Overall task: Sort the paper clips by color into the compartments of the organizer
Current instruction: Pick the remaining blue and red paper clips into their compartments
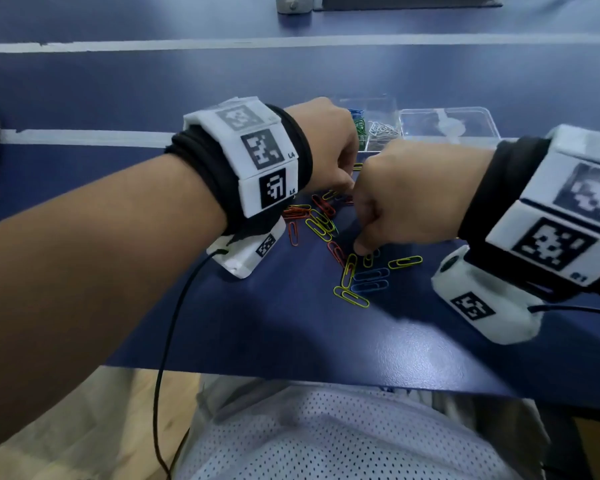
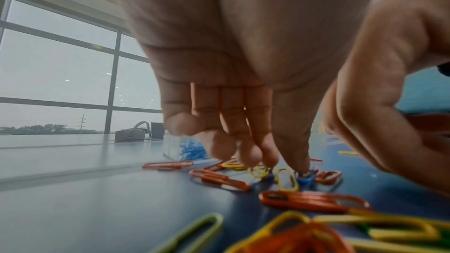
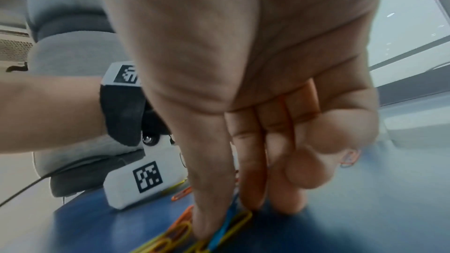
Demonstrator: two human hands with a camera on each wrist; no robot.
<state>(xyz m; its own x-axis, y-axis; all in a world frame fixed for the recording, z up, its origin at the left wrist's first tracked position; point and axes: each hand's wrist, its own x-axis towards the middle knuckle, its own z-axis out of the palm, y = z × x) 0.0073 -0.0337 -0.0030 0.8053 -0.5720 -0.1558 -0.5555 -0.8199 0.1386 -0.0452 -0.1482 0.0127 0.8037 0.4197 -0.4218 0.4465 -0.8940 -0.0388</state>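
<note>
Clear plastic, the organizer [image 1: 378, 123] already keeps blue, green and silver clips; nearer us than it, many paper clips [image 1: 347, 265] lie unsorted on the counter [image 1: 291, 323]; our left hand [image 1: 326, 147] and right hand [image 1: 413, 199] each press a blue clip with straight fingers, gripping nothing.

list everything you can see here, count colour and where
loose paper clips: many, yellow, orange, blue, green; scattered on table between the hands
organizer: one, clear; behind the hands, blue, green and silver clips inside
lid: one, clear; right of organizer
table: one, blue with white lines
wrist cameras: two, white
left hand: fingertips down among the clips
right hand: fingertip on a blue clip
</note>
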